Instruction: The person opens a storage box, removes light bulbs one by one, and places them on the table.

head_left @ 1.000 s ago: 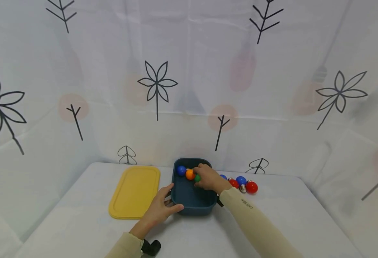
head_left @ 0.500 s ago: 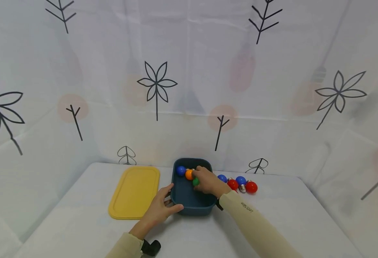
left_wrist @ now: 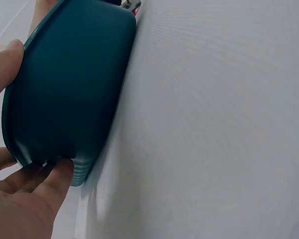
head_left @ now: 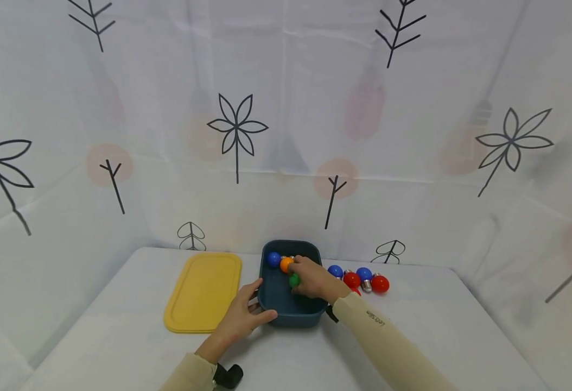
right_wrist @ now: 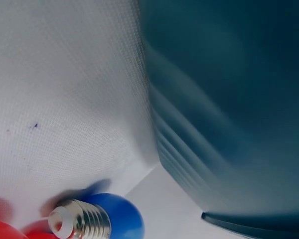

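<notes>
L hand (head_left: 241, 315): gripping teal bin (head_left: 296, 321), near-L corner. R hand (head_left: 315, 278): pinching green bulb (head_left: 293, 281), base hidden, inside bin. Red bulb (head_left: 356, 291) mostly hidden by R sleeve (head_left: 379, 331). Surface (head_left: 427, 309) extends R to edge.

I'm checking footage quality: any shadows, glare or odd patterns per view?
Head: soft shadows on the white tabletop; left wrist: faint ripple pattern across it; right wrist: pale streaks along the teal box, glints on the metal bulb base.

A round green bulb (head_left: 293, 280), partly hidden, is held inside a deep blue-green box (head_left: 294, 321). The box is set upright on the counter (head_left: 388, 342), with its open top turned up.
</notes>
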A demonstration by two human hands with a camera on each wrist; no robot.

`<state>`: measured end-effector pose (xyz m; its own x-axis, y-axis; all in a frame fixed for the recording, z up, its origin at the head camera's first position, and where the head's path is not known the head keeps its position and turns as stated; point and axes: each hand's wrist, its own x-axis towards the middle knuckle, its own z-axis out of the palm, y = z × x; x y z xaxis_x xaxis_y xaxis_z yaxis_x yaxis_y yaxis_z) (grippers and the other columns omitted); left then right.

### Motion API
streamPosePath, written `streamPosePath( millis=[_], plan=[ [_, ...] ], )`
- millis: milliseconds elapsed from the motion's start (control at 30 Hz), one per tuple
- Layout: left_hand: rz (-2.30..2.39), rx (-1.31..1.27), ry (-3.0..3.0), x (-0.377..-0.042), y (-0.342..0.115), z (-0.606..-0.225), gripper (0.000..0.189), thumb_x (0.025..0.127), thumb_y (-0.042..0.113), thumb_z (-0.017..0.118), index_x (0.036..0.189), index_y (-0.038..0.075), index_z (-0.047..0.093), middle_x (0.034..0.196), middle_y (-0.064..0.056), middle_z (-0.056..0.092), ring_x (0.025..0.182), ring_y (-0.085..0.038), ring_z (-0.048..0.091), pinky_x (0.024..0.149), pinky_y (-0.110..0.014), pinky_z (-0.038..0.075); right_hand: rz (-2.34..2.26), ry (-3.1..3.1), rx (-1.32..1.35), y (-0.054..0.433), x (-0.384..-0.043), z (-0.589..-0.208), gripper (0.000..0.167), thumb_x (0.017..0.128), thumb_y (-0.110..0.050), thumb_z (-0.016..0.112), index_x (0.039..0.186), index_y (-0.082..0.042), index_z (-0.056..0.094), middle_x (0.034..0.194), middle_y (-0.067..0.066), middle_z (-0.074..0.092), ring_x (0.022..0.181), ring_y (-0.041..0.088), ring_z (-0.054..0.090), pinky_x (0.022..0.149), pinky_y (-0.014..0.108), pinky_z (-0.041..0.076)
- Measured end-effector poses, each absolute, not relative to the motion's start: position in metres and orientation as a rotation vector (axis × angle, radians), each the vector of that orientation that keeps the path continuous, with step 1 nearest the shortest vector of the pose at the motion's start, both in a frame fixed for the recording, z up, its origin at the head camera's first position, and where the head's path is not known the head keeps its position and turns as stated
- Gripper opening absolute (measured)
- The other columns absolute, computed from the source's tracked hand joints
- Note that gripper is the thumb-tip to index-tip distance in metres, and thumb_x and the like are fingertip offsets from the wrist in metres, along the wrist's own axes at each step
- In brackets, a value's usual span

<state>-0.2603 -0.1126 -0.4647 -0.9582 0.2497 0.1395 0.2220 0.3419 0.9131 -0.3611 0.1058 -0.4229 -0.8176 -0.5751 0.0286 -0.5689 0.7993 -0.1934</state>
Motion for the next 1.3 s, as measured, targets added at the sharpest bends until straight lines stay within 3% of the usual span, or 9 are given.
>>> streamPosePath(
  millis=[700, 933, 1300],
  plan=[
    [1.725, 0.452, 2.553, -0.26, -0.112, -0.466, 0.088, 0.081, 0.034, 0.077, 0.149, 0.006, 0.028, 0.148, -0.02, 0.03, 0.134, -0.036, 0.036, 0.103, -0.046, 0.04, -0.372, 2.936, -0.985, 0.109, -0.354, -0.417, 0.041, 0.08, -0.029, 0.078, 0.114, -0.01, 0.064, 0.112, 0.002, 0.056, 0.103, 0.019, 0.05, 0.096, 0.038, 0.049],
    [1.732, 0.455, 2.546, -0.26, -0.111, -0.465, 0.087, 0.082, 0.032, 0.077, 0.149, 0.006, 0.028, 0.148, -0.02, 0.03, 0.134, -0.036, 0.035, 0.103, -0.046, 0.04, -0.461, 2.927, -1.007, 0.111, -0.346, -0.408, 0.042, 0.081, -0.027, 0.078, 0.116, -0.01, 0.064, 0.11, 0.001, 0.054, 0.098, 0.017, 0.05, 0.091, 0.035, 0.052],
    [1.747, 0.453, 2.532, -0.259, -0.112, -0.464, 0.088, 0.082, 0.032, 0.077, 0.149, 0.006, 0.028, 0.149, -0.02, 0.029, 0.134, -0.037, 0.035, 0.103, -0.046, 0.04, -0.555, 2.942, -1.091, 0.118, -0.333, -0.403, 0.038, 0.084, -0.024, 0.075, 0.118, -0.01, 0.063, 0.117, 0.003, 0.054, 0.105, 0.02, 0.048, 0.09, 0.035, 0.052]
  ],
)
